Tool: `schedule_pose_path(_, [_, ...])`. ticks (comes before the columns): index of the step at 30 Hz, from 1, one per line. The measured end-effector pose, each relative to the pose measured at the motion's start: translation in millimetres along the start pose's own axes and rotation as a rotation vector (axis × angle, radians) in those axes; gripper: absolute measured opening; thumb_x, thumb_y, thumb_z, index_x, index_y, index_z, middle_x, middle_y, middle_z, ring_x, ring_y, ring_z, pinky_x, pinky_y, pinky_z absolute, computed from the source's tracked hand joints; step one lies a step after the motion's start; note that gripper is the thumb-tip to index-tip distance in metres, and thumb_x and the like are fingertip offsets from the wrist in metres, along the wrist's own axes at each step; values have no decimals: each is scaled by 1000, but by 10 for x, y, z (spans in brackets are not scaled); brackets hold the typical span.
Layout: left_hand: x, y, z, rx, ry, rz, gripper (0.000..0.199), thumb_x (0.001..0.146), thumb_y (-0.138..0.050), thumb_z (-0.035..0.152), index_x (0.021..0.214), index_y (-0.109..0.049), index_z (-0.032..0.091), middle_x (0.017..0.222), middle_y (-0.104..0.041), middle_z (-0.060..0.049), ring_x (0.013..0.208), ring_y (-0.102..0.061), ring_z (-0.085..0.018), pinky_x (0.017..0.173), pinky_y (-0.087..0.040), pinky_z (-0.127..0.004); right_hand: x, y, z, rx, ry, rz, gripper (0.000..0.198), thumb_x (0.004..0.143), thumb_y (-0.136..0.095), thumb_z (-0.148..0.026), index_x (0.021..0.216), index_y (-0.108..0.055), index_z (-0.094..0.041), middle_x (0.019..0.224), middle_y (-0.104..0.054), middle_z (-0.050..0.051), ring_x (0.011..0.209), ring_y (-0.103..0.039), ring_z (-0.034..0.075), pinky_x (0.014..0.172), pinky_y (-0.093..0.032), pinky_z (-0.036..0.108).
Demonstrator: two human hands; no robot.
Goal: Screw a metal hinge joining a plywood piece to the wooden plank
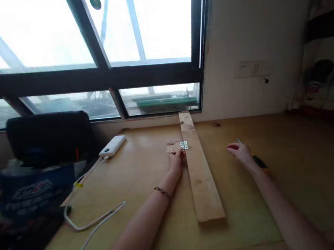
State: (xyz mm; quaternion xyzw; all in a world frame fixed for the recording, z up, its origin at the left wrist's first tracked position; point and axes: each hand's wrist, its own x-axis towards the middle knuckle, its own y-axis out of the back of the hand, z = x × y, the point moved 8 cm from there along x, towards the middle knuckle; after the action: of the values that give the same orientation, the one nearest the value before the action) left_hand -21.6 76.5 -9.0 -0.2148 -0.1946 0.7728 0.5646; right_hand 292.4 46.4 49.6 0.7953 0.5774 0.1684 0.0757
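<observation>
A long wooden board (201, 172) lies lengthwise on the table. At its left edge is a small metal hinge (184, 145) with holes, beside a thin pale wooden piece (173, 146). My left hand (176, 161) is closed at the hinge's near edge, fingertips against it and partly hidden. To the right of the board, my right hand (241, 153) has thumb and forefinger pinched together; anything between them is too small to make out. A screwdriver with a black and yellow handle (259, 161) runs behind that hand, its shaft showing beyond the knuckles. Whether the palm touches it is hidden.
On the table's left side (142, 173) lies a white power bank (112, 146) with a white cable (96, 222) trailing toward me. A black chair (51, 138) and a blue bag (36, 189) stand beyond the left edge. Window and wall bound the far side.
</observation>
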Motion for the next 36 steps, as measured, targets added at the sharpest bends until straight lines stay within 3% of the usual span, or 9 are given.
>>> schedule_pose_path(4, [19, 12, -16, -48, 11, 23, 22, 56, -69, 19, 74, -60, 10, 63, -63, -2, 48, -56, -8, 49, -45, -19, -140, -449, -253, 232, 18, -105, 31, 60, -65, -38, 78, -64, -13, 61, -58, 1, 52, -48, 10, 48, -38, 22])
schedule_pose_path(8, [20, 12, -17, -90, 28, 43, 22, 57, -68, 16, 77, -60, 10, 62, -62, 0, 47, -54, -7, 50, -46, -19, -24, -1008, -648, 372, 125, -164, 30, 62, -65, -40, 79, -61, -15, 74, -63, 4, 64, -57, 13, 55, -43, 23])
schedule_pose_path(11, [8, 13, -12, -80, 43, 57, 19, 58, -67, 16, 73, -59, 10, 60, -61, 0, 46, -53, -6, 49, -46, -19, 152, -1415, -876, 286, 219, -178, 25, 62, -63, -37, 74, -58, -16, 70, -63, 3, 63, -59, 14, 55, -44, 24])
schedule_pose_path(14, [3, 14, -6, -82, 44, 56, 18, 59, -67, 16, 74, -60, 9, 61, -61, -1, 46, -54, -6, 49, -46, -19, 269, -1666, -932, 99, 284, -132, 18, 65, -60, -33, 71, -59, -16, 69, -64, 4, 64, -59, 16, 59, -45, 27])
schedule_pose_path(18, [13, 24, -17, -76, 44, 57, 18, 59, -68, 17, 73, -60, 9, 59, -61, -1, 47, -54, -7, 48, -46, -19, 283, -1758, -851, -71, 313, -77, 13, 67, -56, -29, 69, -60, -17, 67, -64, 3, 63, -59, 16, 62, -45, 28])
schedule_pose_path(27, [14, 21, -16, -76, 50, 54, 21, 58, -68, 18, 75, -61, 9, 61, -61, -2, 48, -55, -7, 49, -46, -18, 220, -1740, -877, -122, 372, -72, 7, 68, -55, -23, 69, -58, -17, 67, -64, 3, 61, -58, 15, 61, -44, 25])
schedule_pose_path(32, [1, 19, -7, -76, 57, 54, 20, 58, -68, 17, 75, -62, 9, 60, -61, -1, 46, -53, -7, 48, -45, -18, 118, -1761, -1006, -231, 504, -41, 3, 69, -53, -18, 69, -57, -17, 66, -61, 2, 59, -55, 14, 59, -42, 25])
schedule_pose_path(36, [-8, 16, 8, -71, 45, 56, 21, 58, -68, 16, 77, -62, 9, 64, -62, -2, 47, -54, -6, 49, -46, -18, 87, -1805, -1050, -217, 559, -92, 4, 70, -53, -17, 70, -57, -17, 68, -61, 2, 60, -55, 13, 60, -43, 24])
